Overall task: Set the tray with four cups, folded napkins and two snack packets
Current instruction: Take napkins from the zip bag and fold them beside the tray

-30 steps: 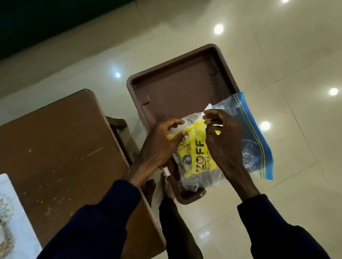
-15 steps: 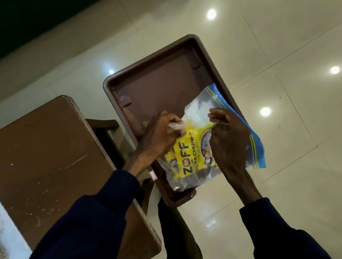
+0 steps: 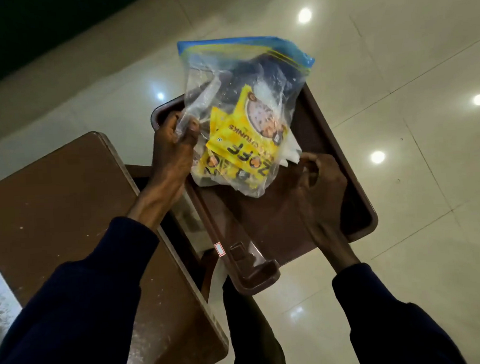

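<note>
Snack packets (image 3: 248, 150) are bagged, long axis slanting toward right hand (image 3: 321, 183), curled beside white napkin; left hand (image 3: 173, 149) grip pinches zip bag (image 3: 229, 99)

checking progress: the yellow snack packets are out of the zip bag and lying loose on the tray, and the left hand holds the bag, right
Not quite. The head view shows the yellow snack packets still inside the clear zip bag, above the brown tray. The left hand does hold the bag.

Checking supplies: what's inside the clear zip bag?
Inside the zip bag: yellow snack packets and something white, maybe napkins. Dark shapes near its top can't be identified; no cups are recognisable.
</note>
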A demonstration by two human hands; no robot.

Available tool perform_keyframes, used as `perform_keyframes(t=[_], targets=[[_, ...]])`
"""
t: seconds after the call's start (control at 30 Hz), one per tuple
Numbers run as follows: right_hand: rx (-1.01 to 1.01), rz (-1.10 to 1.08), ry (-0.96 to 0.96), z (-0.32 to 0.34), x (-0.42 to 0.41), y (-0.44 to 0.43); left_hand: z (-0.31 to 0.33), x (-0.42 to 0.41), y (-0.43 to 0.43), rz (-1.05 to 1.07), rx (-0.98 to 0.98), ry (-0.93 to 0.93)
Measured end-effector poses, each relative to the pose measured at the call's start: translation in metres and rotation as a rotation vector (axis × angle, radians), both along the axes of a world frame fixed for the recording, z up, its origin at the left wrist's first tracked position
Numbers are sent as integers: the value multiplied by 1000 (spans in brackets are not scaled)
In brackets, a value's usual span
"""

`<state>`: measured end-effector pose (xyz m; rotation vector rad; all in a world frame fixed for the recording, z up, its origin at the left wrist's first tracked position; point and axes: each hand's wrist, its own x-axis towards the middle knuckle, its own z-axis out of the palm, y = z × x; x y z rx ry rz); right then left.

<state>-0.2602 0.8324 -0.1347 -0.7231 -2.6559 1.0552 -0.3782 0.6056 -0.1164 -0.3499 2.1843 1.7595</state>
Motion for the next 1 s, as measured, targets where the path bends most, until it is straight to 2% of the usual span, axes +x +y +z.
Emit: perform_keyframes(t=[0.13,0.33,0.57,0.7,0.83,1.0], targets=[[-60,22,-184,-13,0,-6,-3,-1,1,67,54,-20],[62,28,-144,-15,-30,-10,-8,5,-4,73,58,-44],[236,201,-228,-17,-39,-10,-8,6,-7,156,108,4],[217,183,-232,-19,-15,-12,-10,8,-5,250,191,-23],[221,183,-332,-18,30,-15,-7,11,1,339,275,-90],[215,183,-383,-6,75,-16,-5,15,15,368,323,-141]])
